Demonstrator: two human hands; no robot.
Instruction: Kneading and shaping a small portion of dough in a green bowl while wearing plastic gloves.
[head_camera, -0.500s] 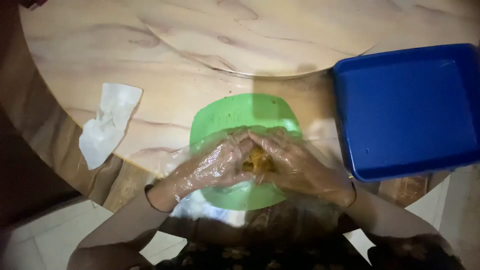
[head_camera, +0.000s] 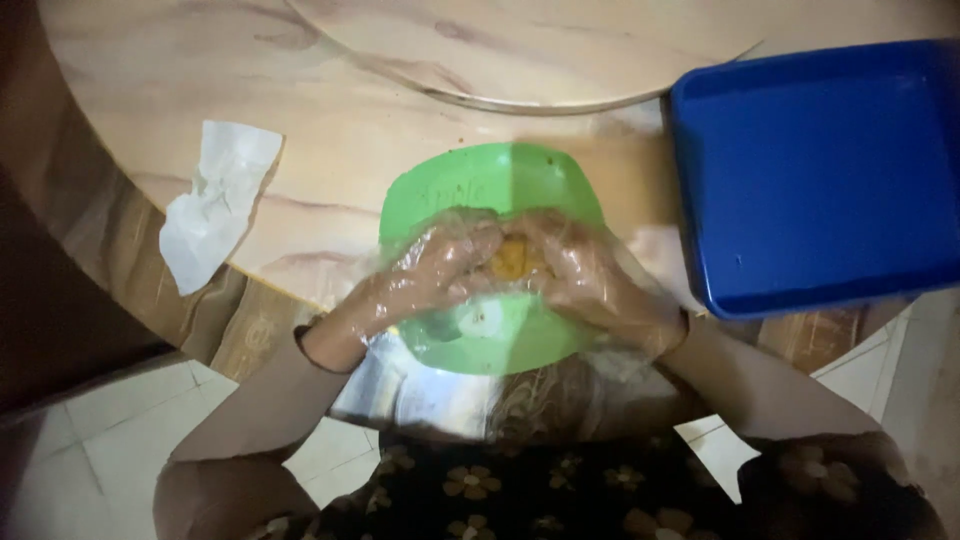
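Our left hand (head_camera: 425, 275), in a clear plastic glove, curls its fingers around a yellow lump (head_camera: 508, 260) from the left. We see the lump wedged between both hands, over the green bowl (head_camera: 470, 180) at the table (head_camera: 330, 90) edge. Our right hand (head_camera: 595, 285), gloved too, cups it from the right, fingertips meeting the left ones. Left of the bowl lies a crumpled tissue (head_camera: 215, 205); right of it sits a blue tray (head_camera: 820, 170).

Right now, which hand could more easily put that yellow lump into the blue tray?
Probably the right hand: it is nearer the blue tray. The left hand sits farther away; both pinch the yellow lump over the green bowl.
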